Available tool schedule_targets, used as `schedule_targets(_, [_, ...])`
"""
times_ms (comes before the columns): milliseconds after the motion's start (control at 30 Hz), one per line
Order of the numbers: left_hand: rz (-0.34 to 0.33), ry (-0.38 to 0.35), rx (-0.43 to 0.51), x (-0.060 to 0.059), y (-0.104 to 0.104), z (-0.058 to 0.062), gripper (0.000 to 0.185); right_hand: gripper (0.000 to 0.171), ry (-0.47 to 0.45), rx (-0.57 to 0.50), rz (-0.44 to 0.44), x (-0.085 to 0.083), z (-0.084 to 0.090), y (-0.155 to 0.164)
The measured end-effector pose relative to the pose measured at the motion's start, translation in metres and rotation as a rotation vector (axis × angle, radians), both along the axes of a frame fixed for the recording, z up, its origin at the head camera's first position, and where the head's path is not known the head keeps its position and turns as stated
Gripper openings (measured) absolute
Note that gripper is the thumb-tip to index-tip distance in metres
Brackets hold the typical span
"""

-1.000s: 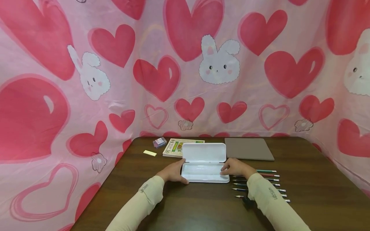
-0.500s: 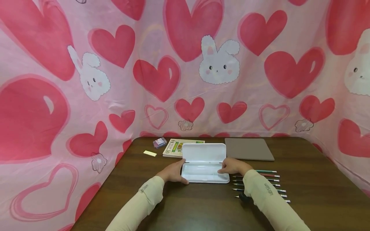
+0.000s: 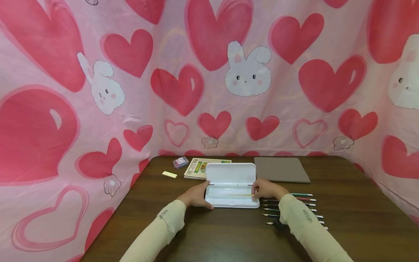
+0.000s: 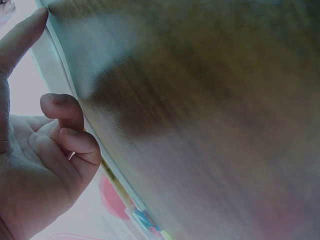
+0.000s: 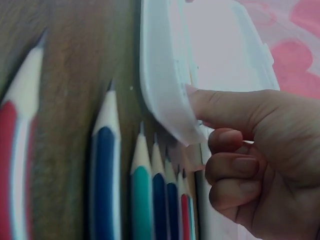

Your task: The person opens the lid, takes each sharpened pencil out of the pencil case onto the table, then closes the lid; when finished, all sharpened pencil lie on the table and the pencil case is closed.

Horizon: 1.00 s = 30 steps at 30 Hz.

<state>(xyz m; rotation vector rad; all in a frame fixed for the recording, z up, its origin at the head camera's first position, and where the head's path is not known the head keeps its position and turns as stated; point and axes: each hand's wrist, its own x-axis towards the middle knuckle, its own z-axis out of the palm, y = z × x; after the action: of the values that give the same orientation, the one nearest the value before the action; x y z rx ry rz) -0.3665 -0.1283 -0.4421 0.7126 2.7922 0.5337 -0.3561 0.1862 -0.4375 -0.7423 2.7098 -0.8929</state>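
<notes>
Now a yellow pencil [image 3: 240, 195] inside the white box [image 3: 231, 202], not there a moment ago. Right hand [image 3: 266, 189] at the right end of the box, fingers curled, pinching the pencil's end. Left hand [image 3: 195, 195] flat against the left end of the box, fingers mostly straight, holding nothing. Box open in the middle of the brown table [image 3: 347, 214], lid [image 3: 230, 173] standing up at the back. Row of pencils [image 3: 294, 208] just right of the box, partly under the right sleeve. Behind the box, a book [image 3: 198, 167], a grey pad [image 3: 280, 169], an eraser [image 3: 169, 174] and a small packet [image 3: 180, 162].
</notes>
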Motion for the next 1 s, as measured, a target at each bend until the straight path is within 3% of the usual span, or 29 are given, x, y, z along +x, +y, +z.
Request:
schedule_targets(333, [0.010,-0.025,0.005,-0.002,0.001,-0.001,0.105,0.012,-0.006,-0.123,0.010,-0.003,-0.009,0.010])
schedule_targets(633, [0.001,-0.026,0.015,-0.003,0.000,0.001,0.105,0.010,0.086,-0.174,0.075,-0.002,-0.013,0.016])
schedule_targets(1000, [-0.004,-0.019,0.009,-0.003,0.001,0.001,0.104,0.009,0.182,-0.175,-0.034,0.012,-0.004,0.026])
